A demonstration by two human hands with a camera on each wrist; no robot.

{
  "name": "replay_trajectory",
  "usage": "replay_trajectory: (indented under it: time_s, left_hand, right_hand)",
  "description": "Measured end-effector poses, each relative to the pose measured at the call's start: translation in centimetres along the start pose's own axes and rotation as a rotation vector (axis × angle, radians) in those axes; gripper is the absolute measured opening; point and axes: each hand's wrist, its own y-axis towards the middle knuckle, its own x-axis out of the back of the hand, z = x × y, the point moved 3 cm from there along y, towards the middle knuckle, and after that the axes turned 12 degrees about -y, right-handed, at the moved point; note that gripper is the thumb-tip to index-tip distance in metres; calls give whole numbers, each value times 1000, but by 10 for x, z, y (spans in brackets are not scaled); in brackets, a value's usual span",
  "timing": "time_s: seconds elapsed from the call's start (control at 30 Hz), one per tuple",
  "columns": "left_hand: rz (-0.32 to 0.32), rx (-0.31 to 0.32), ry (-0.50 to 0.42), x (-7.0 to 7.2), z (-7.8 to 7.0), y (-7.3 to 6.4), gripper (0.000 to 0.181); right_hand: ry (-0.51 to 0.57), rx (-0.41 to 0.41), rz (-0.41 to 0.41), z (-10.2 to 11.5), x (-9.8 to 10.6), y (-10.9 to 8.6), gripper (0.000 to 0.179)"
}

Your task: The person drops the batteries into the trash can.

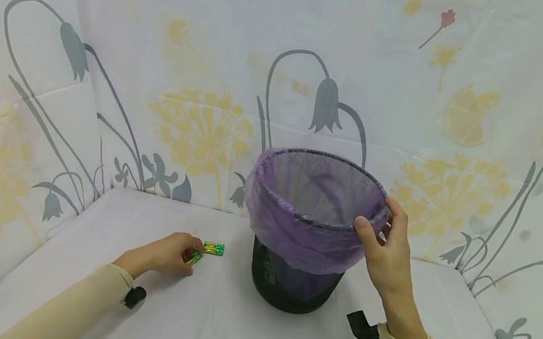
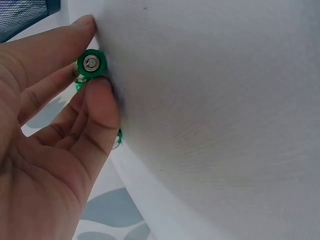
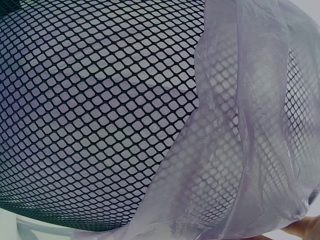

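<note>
My left hand pinches a green battery between thumb and fingers, low over the white table. In the left wrist view the battery's round metal end faces the camera. Just beyond the fingertips, more green-and-gold batteries lie side by side on the table. On the right, my right hand grips the rim of a black mesh wastebasket, with the thumb at the near side of the rim. A thin purple bin liner lines the basket and folds down over its outside.
The white tabletop runs back to a hanging cloth printed with grey and yellow flowers. This cloth also closes in both sides. The wastebasket stands right of the batteries. Black wrist mounts sit at the sleeve cuffs.
</note>
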Motion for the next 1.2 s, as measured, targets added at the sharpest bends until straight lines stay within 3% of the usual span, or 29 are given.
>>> replay_trajectory:
  time_s: [0.73,1.0,1.2]
  left_hand:
    - [-17,35,-23,2,0,0,40]
    - [5,9,-193,12,-2,-1,40]
    - [9,-35,-236,29,-17,0,39]
  right_hand:
    - [4,0,1,1,0,0,68]
    - [-3,0,-1,0,0,1,68]
    - [0,-1,-5,0,0,0,68]
